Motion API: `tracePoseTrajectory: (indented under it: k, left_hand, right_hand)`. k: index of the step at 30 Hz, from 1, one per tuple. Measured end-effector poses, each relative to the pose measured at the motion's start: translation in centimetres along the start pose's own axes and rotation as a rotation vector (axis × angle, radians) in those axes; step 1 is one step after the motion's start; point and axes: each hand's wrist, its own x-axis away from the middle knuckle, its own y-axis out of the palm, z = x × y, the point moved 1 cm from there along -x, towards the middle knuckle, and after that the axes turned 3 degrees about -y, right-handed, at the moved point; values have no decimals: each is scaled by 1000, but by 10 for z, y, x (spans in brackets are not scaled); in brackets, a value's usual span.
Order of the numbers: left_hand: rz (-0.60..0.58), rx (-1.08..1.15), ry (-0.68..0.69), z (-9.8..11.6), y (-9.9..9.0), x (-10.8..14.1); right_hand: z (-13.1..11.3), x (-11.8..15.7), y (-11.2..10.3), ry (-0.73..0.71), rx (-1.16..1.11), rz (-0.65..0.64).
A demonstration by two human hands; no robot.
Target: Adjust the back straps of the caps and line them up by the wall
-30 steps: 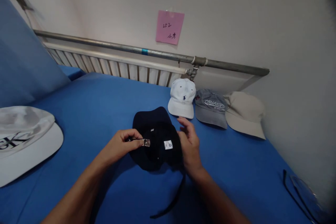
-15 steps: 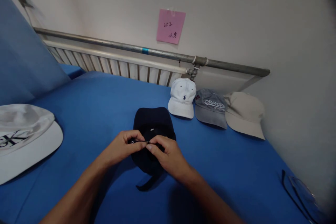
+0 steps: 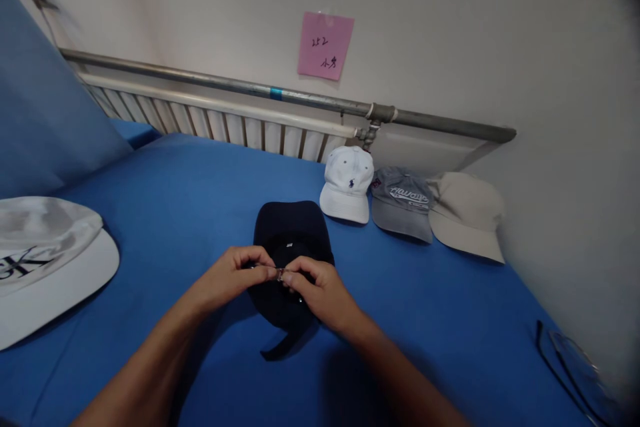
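A dark navy cap [image 3: 295, 220] lies on the blue cover with its brim pointing away and its inside facing up. Its loose strap [image 3: 283, 349] trails toward me. Above the cap's opening, my left hand [image 3: 245, 275] and my right hand [image 3: 317, 288] are closed in pinches, fingertips nearly meeting. Between them shows a small shiny metal piece [image 3: 281, 274], too small to tell whether it is a buckle or something else. Another glint appears just below my right fingers. The cap's back part is partly hidden by both hands.
Along the wall stand a white cap [image 3: 347, 187], a grey cap [image 3: 401, 217] and a beige cap [image 3: 467, 213]. A larger white cap [image 3: 55, 280] lies at left. Glasses [image 3: 565, 367] rest at lower right. Behind are a radiator [image 3: 227, 128] and a metal pipe [image 3: 195, 78].
The shiny piece between my fingertips now shows more clearly, and a glint has appeared below my right fingers. The hands and the navy cap have barely moved.
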Motion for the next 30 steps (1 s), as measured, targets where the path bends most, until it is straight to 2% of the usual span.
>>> tracePoseTrajectory:
  k: [18,30]
  left_hand:
    - [-36,82,-31,1,3,1]
    - [-46,53,-14,-2,2,0]
  right_hand:
    - [3,1,1,62,-96,-5]
    - [7,1,3,64,-175,-21]
